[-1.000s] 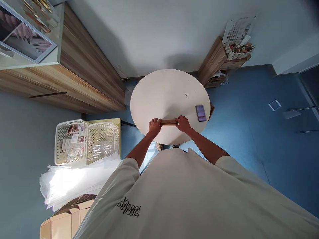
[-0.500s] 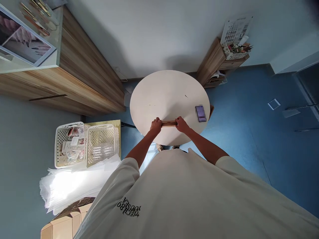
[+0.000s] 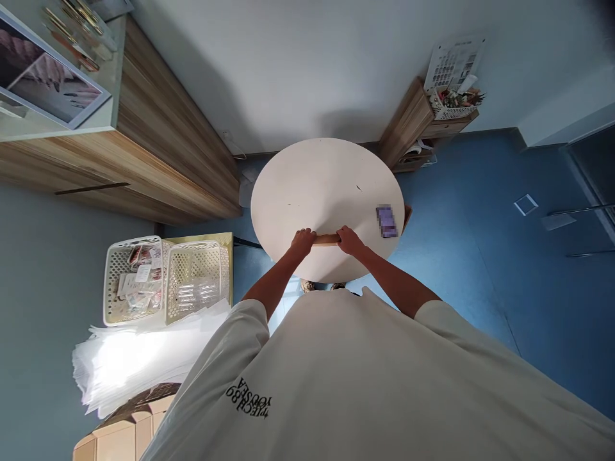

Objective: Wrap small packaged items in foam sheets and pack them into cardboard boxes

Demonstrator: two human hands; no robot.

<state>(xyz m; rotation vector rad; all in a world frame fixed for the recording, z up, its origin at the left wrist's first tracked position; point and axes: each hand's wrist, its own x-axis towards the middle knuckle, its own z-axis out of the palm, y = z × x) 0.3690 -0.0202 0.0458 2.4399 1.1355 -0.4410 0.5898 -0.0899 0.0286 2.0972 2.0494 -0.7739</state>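
A small flat brown cardboard piece (image 3: pixel 327 239) lies near the front edge of a round white table (image 3: pixel 321 179). My left hand (image 3: pixel 303 242) grips its left end with curled fingers. My right hand (image 3: pixel 350 241) grips its right end the same way. Only a short strip of the brown piece shows between the two hands. A purple phone (image 3: pixel 387 221) lies on the table to the right of my right hand.
Two white perforated baskets (image 3: pixel 163 278) with packets stand at the left, above a stack of clear plastic sheets (image 3: pixel 134 358). A wooden cabinet (image 3: pixel 158 141) runs along the left. A small wooden shelf (image 3: pixel 418 128) stands behind the table. Blue floor (image 3: pixel 480 256) lies to the right.
My two hands have drawn closer together on the brown piece, so less of it shows between them. The phone has not moved.
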